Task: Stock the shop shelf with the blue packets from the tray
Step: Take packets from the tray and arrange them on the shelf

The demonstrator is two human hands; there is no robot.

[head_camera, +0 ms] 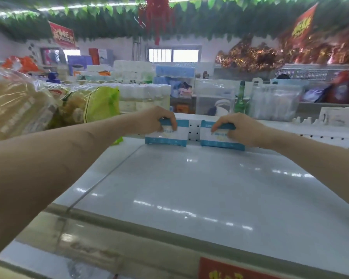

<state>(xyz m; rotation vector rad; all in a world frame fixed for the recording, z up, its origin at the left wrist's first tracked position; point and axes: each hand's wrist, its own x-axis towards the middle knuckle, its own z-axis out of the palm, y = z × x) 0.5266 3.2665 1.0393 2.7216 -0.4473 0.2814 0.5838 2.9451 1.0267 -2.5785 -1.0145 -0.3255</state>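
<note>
Fingers [168, 119] of the left hand [156, 119] curled down over the top edge of the left blue packet [166, 135], thumb hidden behind it; grip closed on that packet. Fingers [220, 125] of the right hand [239, 128] wrapped likewise over the top edge of the right blue packet [220, 137], index fingertip pressed on the front face; grip closed on that packet.

Both packets stood upright, white fronts with blue bands at top and bottom, lower edges resting on the white shelf [189, 188] at its rear. Set side by side, apart, with a narrow strip of the perforated back panel [194, 130] visible between them. Both backed against that panel or just before it; contact not determinable.

Both bare forearms extended forward across the shelf, left from the lower left, right from the lower right. Rest of the shelf surface glossy, with light reflections. Along the front edge, a clear price rail [129, 244] with a red label [230, 270] at lower right.

To the left, large plastic-wrapped packs [18, 101] in yellow and green. Beyond the back panel, stacked white paper goods [143, 93], a green bottle [241, 97] and clear bags [274, 103]. Overhead, green leaf garlands [189, 21] and red banners [62, 34]. Tray not visible.
</note>
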